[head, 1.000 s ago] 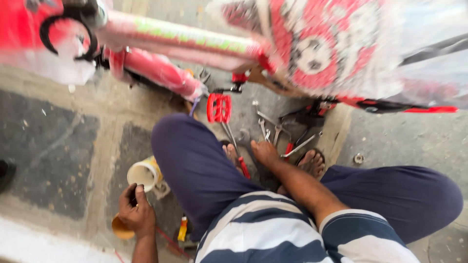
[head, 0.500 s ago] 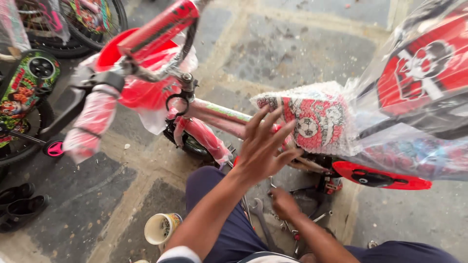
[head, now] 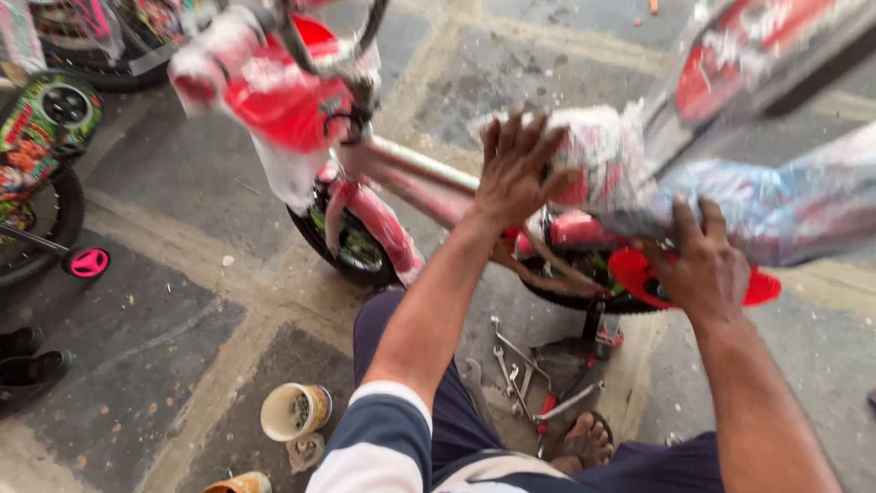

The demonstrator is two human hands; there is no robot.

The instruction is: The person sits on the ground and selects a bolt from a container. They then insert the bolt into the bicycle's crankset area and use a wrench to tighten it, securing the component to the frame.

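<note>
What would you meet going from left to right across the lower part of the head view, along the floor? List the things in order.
Black shoes → pink round wheel → white cup → spanners → red-handled tool → sandalled foot.

Red bike (head: 365, 183) on grey paving

Seat (head: 602, 155) red with white pattern under clear wrap; guard (head: 639, 274) red; sleeve (head: 383, 438) navy-and-white striped; cup (head: 294, 411) cream; small wheel (head: 88, 263) pink.
</note>
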